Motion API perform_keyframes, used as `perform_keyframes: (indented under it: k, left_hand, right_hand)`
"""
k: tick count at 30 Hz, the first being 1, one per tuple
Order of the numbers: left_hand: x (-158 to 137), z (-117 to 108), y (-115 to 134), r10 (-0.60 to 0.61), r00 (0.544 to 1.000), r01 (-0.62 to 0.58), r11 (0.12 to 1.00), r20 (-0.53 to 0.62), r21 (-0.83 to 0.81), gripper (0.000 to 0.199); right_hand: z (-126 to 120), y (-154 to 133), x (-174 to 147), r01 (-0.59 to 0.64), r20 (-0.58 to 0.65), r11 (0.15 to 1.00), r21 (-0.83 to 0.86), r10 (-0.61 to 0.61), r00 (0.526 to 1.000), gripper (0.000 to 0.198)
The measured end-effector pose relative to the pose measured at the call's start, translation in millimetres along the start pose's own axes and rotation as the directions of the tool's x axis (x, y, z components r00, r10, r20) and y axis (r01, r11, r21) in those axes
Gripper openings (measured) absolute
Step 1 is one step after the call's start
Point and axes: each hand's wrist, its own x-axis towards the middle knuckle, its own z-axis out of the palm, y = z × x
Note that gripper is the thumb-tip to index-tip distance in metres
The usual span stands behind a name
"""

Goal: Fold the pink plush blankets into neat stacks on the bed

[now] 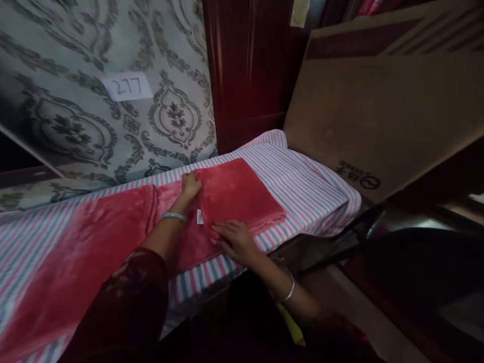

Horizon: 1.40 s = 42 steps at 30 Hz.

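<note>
A red plush blanket (238, 194) lies over a striped sheet, its right part folded into a layered square. The rest of the blanket (109, 232) spreads flat toward the left, with a fold line across it. My left hand (191, 185) has its fingers closed at the far left corner of the folded part. At the near left corner, my right hand (237, 243) pinches the folded edge between thumb and fingers. Between my hands a small white label (199, 217) sticks out at the edge. Both wrists wear a bangle.
The pink, white and grey striped sheet (306, 186) covers a long narrow surface. Behind it are patterned wallpaper with a paper marked 277 (128, 86) and a dark red door (249, 70). A large cardboard sheet (385, 106) leans at the right, above a dark chair (412, 272).
</note>
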Motion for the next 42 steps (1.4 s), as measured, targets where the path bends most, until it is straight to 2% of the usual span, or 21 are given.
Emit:
perform_keyframes:
  k: [2,4,6,7,9,10,12,16,18,20,22,25,29,33,36,39,42]
  left_hand:
    - [-7,3,7,0.145,0.987,-0.158,0.963,0.075,0.216,0.050]
    - [-23,8,12,0.244,0.939,-0.320,0.879,0.242,0.354,0.039]
    - [-47,13,13,0.275,0.853,-0.451,0.815,0.443,0.362,0.032]
    - [-60,14,13,0.289,0.794,-0.522,0.775,0.536,0.356,0.031]
    - [-85,15,10,0.309,0.677,-0.648,0.681,0.668,0.341,0.032]
    - [-95,15,8,0.314,0.638,-0.689,0.641,0.703,0.339,0.033]
    - [-109,12,3,0.321,0.628,-0.710,0.609,0.709,0.353,0.034]
    - [-124,6,-3,0.311,0.685,-0.669,0.626,0.659,0.400,0.039]
    - [-132,4,-3,0.293,0.681,-0.676,0.604,0.671,0.422,0.045]
    - [-144,3,-1,0.291,0.647,-0.717,0.545,0.705,0.434,0.052]
    - [-157,3,0,0.303,0.594,-0.775,0.465,0.745,0.428,0.057]
    - [-172,0,1,0.306,0.535,-0.832,0.351,0.787,0.430,0.053]
    - [-180,-7,-1,0.299,0.539,-0.841,0.244,0.788,0.483,0.037]
    - [-182,-16,-5,0.274,0.535,-0.845,0.178,0.799,0.504,0.042]
    - [-183,-18,-6,0.320,0.519,-0.854,0.157,0.793,0.496,0.038]
    - [-184,-19,-7,0.356,0.486,-0.872,0.136,0.798,0.470,0.033]
    - [-186,-19,-7,0.321,0.431,-0.902,0.117,0.844,0.416,0.031]
  right_hand:
    - [-18,8,-7,0.016,-0.082,1.000,0.026,-0.014,0.997,0.035]
    - [-41,23,-19,-0.050,-0.227,0.999,-0.017,0.045,0.973,0.032]
    - [-64,42,-35,-0.193,-0.391,0.976,-0.096,0.141,0.909,0.033]
    - [-74,52,-43,-0.267,-0.457,0.954,-0.135,0.179,0.871,0.036]
    - [-88,72,-57,-0.366,-0.525,0.911,-0.191,0.220,0.822,0.044]
    - [-91,81,-62,-0.386,-0.533,0.900,-0.202,0.230,0.814,0.048]
    - [-91,96,-69,-0.400,-0.518,0.900,-0.172,0.262,0.814,0.052]
    - [-80,111,-67,-0.458,-0.480,0.888,-0.048,0.381,0.790,0.057]
    - [-77,114,-62,-0.499,-0.467,0.865,-0.039,0.426,0.775,0.060]
    - [-78,114,-58,-0.542,-0.456,0.839,-0.055,0.462,0.761,0.062]
    - [-80,112,-55,-0.574,-0.447,0.814,-0.088,0.483,0.753,0.062]
    - [-82,107,-52,-0.583,-0.434,0.794,-0.173,0.470,0.768,0.063]
    - [-84,103,-51,-0.567,-0.399,0.786,-0.249,0.450,0.799,0.064]
    - [-87,106,-52,-0.558,-0.386,0.783,-0.274,0.442,0.810,0.059]
    - [-89,108,-54,-0.535,-0.383,0.798,-0.277,0.419,0.824,0.057]
    - [-90,108,-55,-0.518,-0.396,0.816,-0.255,0.400,0.826,0.055]
    - [-90,109,-57,-0.508,-0.380,0.821,-0.259,0.396,0.835,0.055]
